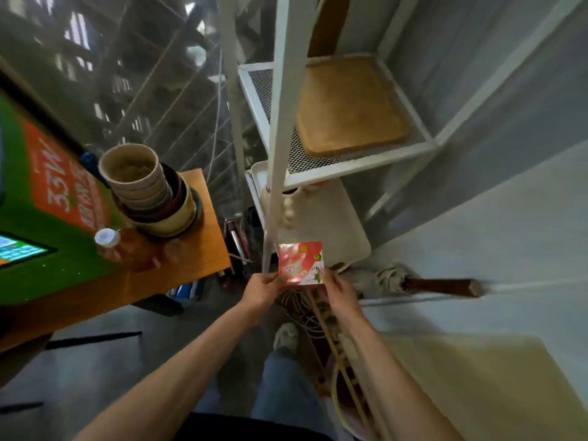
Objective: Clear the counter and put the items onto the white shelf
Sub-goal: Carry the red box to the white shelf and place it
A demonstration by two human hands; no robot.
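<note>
Both my hands hold a small red and white snack packet (300, 262) in front of the white shelf (280, 128). My left hand (262, 289) pinches its lower left edge, and my right hand (337, 289) grips its lower right corner. The packet hangs just before the shelf's lower tier, where a white tray (334, 230) lies. A wooden board (350, 103) rests on the mesh tier above. On the wooden counter (197, 249) at left stand a stack of bowls (149, 189) and a bottle with a white cap (108, 240).
A green and orange poster (57, 192) covers the counter's left part. Cables and a power strip (321, 316) lie on the floor below my hands. A mop (413, 281) lies by the wall at right. My shoe (286, 337) shows beneath.
</note>
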